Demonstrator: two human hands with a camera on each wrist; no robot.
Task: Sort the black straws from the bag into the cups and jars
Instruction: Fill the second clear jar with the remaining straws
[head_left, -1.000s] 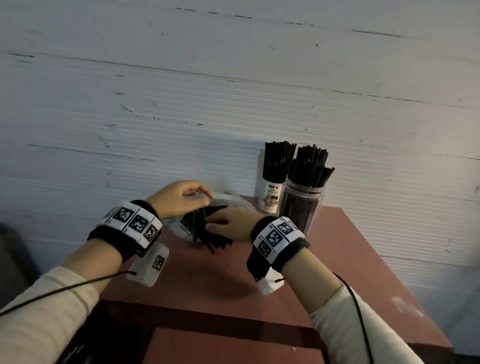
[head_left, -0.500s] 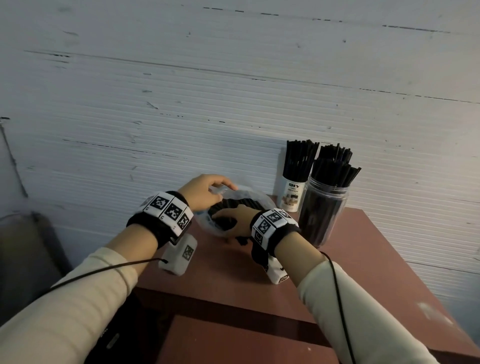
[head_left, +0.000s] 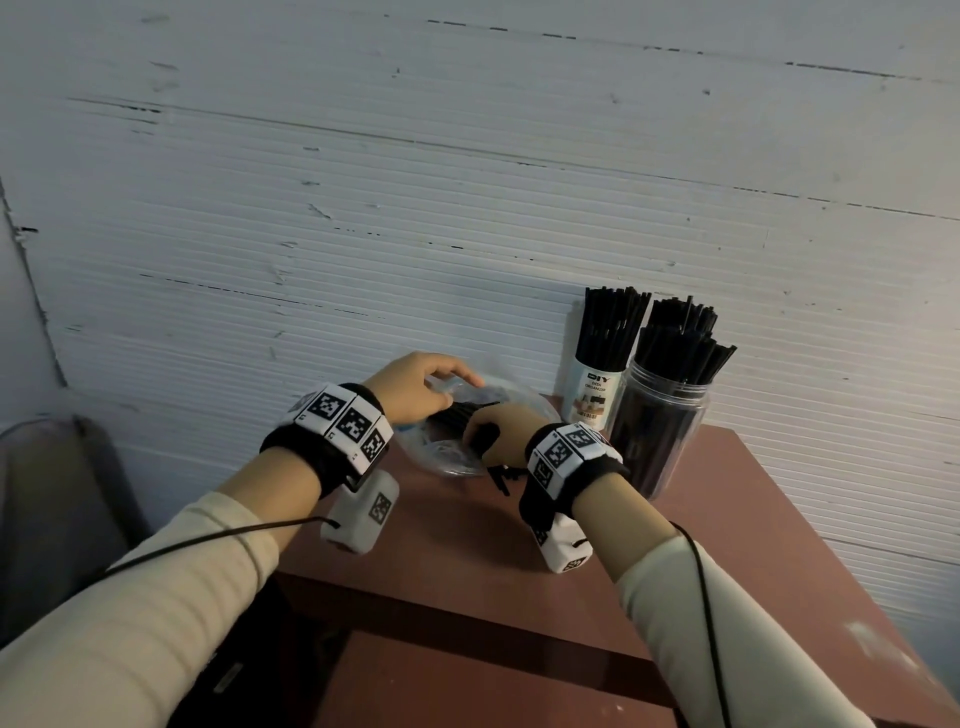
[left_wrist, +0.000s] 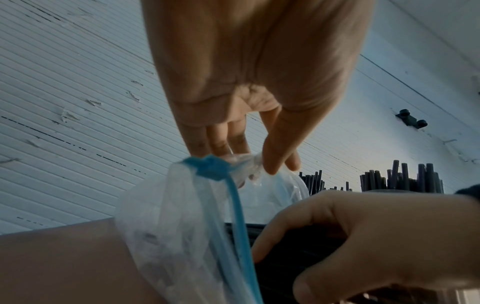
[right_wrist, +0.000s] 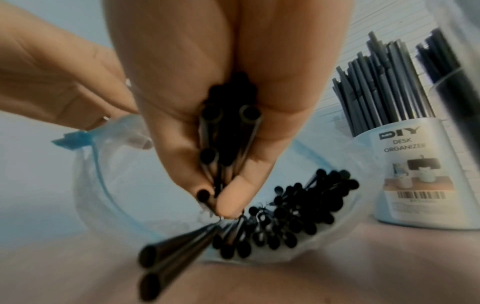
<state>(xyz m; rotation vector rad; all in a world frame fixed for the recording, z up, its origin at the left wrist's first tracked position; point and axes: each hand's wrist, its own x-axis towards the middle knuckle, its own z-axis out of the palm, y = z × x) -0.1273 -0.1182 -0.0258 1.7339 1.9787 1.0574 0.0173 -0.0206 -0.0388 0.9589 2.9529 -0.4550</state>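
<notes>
A clear plastic bag (head_left: 457, 457) with a blue zip strip (left_wrist: 235, 207) lies on the brown table (head_left: 467, 540), full of black straws (right_wrist: 298, 218). My left hand (head_left: 415, 387) pinches the bag's upper edge (left_wrist: 244, 162) and holds its mouth up. My right hand (head_left: 493, 434) is at the mouth, fingers curled round a bunch of black straws (right_wrist: 226, 131). A white "DIY desk organizer" cup (head_left: 595, 397) and a clear jar (head_left: 660, 431) stand at the back right, both packed with upright black straws.
A white ribbed wall (head_left: 467, 208) runs close behind the table. Several straw ends (head_left: 501, 478) stick out of the bag beside my right wrist. A dark grey object (head_left: 47, 509) stands left of the table.
The head view has swung left, so the cup and jar sit further right. My right hand has closed round a bunch of straws at the bag's mouth; my left hand keeps its pinch.
</notes>
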